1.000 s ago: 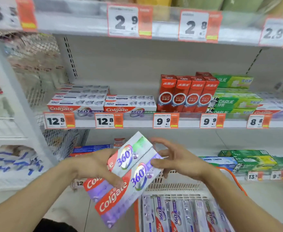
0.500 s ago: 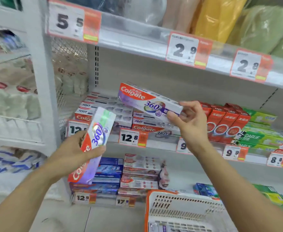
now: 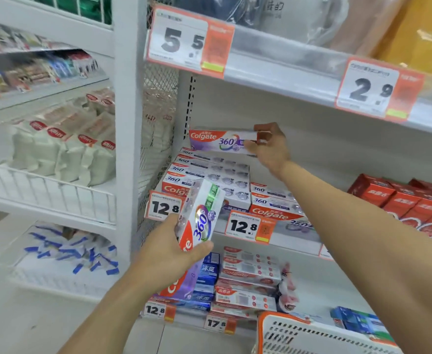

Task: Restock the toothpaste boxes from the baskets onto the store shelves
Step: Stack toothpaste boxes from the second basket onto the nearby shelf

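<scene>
Right hand (image 3: 269, 146): reaching up around the middle of the frame, grip closing on the right end of a Colgate 360 box (image 3: 221, 140), holding it level just above the left stack

Left hand (image 3: 170, 254): sitting lower center, fingers wrapping around a second Colgate box (image 3: 199, 218), which is pointing up and tilting a bit to the right, in front of the 12.8 price tag (image 3: 164, 206)

Left stack (image 3: 207, 172): Colgate 360 boxes lying flat, piled several high at the left end of the middle shelf, right by the mesh side panel (image 3: 158, 139)

Shorter stack (image 3: 273, 203): sitting just to the right of the tall one, only a couple of boxes high

Red boxes (image 3: 398, 200): standing in a row at the right edge of the frame, same shelf

Basket (image 3: 309, 335): white with an orange rim, peeking in at the bottom, contents not showing from here

Lower shelf: holding more Colgate boxes (image 3: 245, 277) and blue ones (image 3: 208, 274), lower center
</scene>
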Available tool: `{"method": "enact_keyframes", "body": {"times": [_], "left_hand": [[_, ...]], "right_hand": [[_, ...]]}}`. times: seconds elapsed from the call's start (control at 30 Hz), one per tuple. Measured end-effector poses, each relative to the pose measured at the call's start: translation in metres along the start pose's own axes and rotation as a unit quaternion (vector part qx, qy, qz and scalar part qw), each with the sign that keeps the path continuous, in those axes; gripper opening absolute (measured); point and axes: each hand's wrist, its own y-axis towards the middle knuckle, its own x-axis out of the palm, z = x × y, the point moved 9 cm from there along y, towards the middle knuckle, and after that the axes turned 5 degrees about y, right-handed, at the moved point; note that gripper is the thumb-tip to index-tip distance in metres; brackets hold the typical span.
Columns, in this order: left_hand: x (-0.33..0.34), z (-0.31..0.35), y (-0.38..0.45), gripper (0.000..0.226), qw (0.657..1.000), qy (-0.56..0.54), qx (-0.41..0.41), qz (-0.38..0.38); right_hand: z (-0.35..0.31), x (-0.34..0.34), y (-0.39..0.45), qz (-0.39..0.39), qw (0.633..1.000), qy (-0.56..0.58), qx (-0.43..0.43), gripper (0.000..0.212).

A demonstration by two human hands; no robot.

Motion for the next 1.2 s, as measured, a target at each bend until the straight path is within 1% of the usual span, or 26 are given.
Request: {"method": "enact_keyframes", "body": {"times": [0.07,0.2,0.3,0.4,0.53,0.6,0.67,0.73,0.83,0.9,1.03,1.2], "left_hand": [[0.001,-0.001,0.001,0.042,1.000,0.002,0.005,0.000],[0.004,-0.001,-0.001,0.051,1.000,0.011,0.004,-0.003],[0.005,-0.002,-0.001,0.051,1.000,0.014,0.000,-0.001],[0.006,-0.001,0.000,0.050,1.000,0.015,0.003,0.003],[0.009,0.002,0.002,0.048,1.000,0.011,0.006,0.001],[0.012,0.004,0.002,0.048,1.000,0.016,0.009,-0.004],[0.014,0.005,0.001,0.046,1.000,0.017,0.008,-0.010],[0.015,0.005,0.001,0.046,1.000,0.017,0.007,-0.012],[0.015,0.004,0.002,0.047,1.000,0.017,0.005,-0.012],[0.014,0.004,0.003,0.046,1.000,0.019,0.003,-0.014],[0.013,0.003,0.003,0.050,1.000,0.018,0.002,-0.013],[0.016,0.002,0.005,0.050,1.000,0.022,0.002,-0.013]], "right_hand": [[0.014,0.006,0.011,-0.027,0.999,0.002,0.031,0.041],[0.031,0.013,0.021,-0.095,0.991,-0.054,0.078,0.044],[0.042,0.016,0.022,-0.136,0.982,-0.051,0.118,0.043],[0.050,0.019,0.026,-0.156,0.978,-0.054,0.130,0.046],[0.061,0.023,0.027,-0.192,0.967,-0.088,0.145,0.055],[0.068,0.023,0.028,-0.200,0.961,-0.083,0.175,0.056],[0.073,0.022,0.029,-0.195,0.955,-0.081,0.208,0.052],[0.075,0.024,0.030,-0.192,0.952,-0.106,0.215,0.041],[0.077,0.033,0.031,-0.198,0.950,-0.141,0.199,0.023],[0.079,0.039,0.029,-0.211,0.946,-0.138,0.202,0.023],[0.076,0.046,0.026,-0.231,0.945,-0.116,0.201,0.030],[0.080,0.045,0.028,-0.233,0.945,-0.090,0.213,0.028]]}}
